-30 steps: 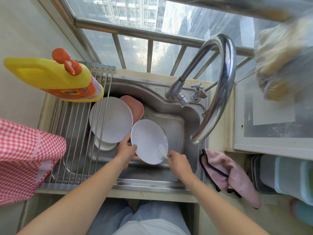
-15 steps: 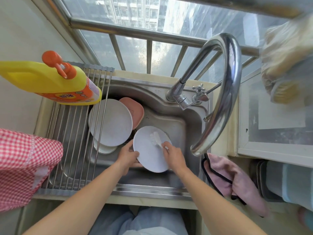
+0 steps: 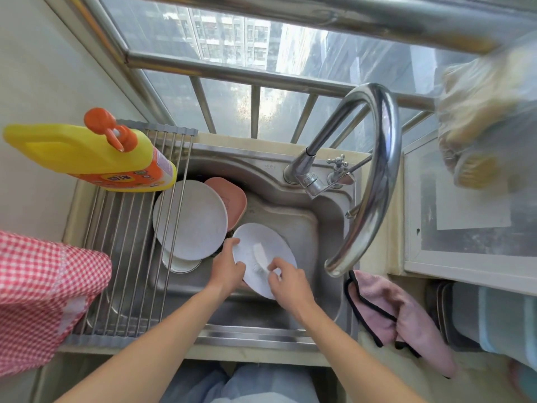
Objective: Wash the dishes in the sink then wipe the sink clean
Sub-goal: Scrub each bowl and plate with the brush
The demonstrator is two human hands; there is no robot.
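Steel sink (image 3: 308,228), walled on all sides; left half roofed by a roll-up rack of steel rods (image 3: 136,242), so open room only over the right half of the basin, under the arching faucet (image 3: 374,175)

Small white plate (image 3: 263,255) held tilted above the basin floor, face up toward the camera, long axis from upper left down to lower right, lower edge toward the near sink wall

Left hand (image 3: 228,271) clamped on the plate's left rim, thumb on the face, fingers curled beneath

Right hand (image 3: 287,282) pinching a white brush (image 3: 260,255), bristle end pressed on the plate's face, handle running up-left to lower right

Just left, touching or nearly so, a larger white plate (image 3: 190,218) lying partly under the rack rods, atop a white bowl (image 3: 181,264); pink dish (image 3: 229,199) leaning behind it against the back wall

Yellow detergent bottle (image 3: 87,152) with orange pump on the rack's far end, orange label with writing too small to read

Small stamped mark on the sink's back ledge near the faucet base, unreadable

Pink cloth (image 3: 398,318) with black trim draped on the counter just right of the sink; red checked cloth (image 3: 40,301) at the left edge
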